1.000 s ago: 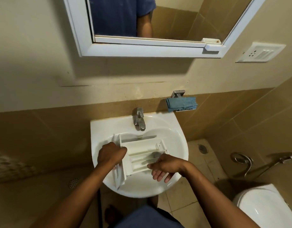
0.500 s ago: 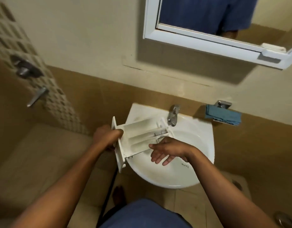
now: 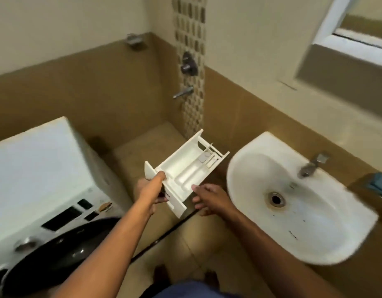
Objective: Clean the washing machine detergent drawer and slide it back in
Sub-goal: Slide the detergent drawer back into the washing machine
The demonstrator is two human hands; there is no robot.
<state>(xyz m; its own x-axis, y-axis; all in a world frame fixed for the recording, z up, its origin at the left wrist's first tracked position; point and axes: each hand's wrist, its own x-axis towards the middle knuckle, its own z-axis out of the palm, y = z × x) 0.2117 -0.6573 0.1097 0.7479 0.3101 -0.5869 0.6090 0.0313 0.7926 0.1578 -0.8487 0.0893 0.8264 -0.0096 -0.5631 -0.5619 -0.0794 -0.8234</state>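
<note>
Progress: detergent drawer (image 3: 185, 168) is held in the air between sink (image 3: 239, 168) and washing machine (image 3: 39, 168); rinsing is judged done; re-insertion remains
Hands: front panel is gripped by left hand (image 3: 149, 188); right hand (image 3: 209, 198) is loosely spread alongside, contact unclear
Surroundings: blue cloth (image 3: 379, 183) is seen beside the sink; the machine's slot is not clearly made out
</note>
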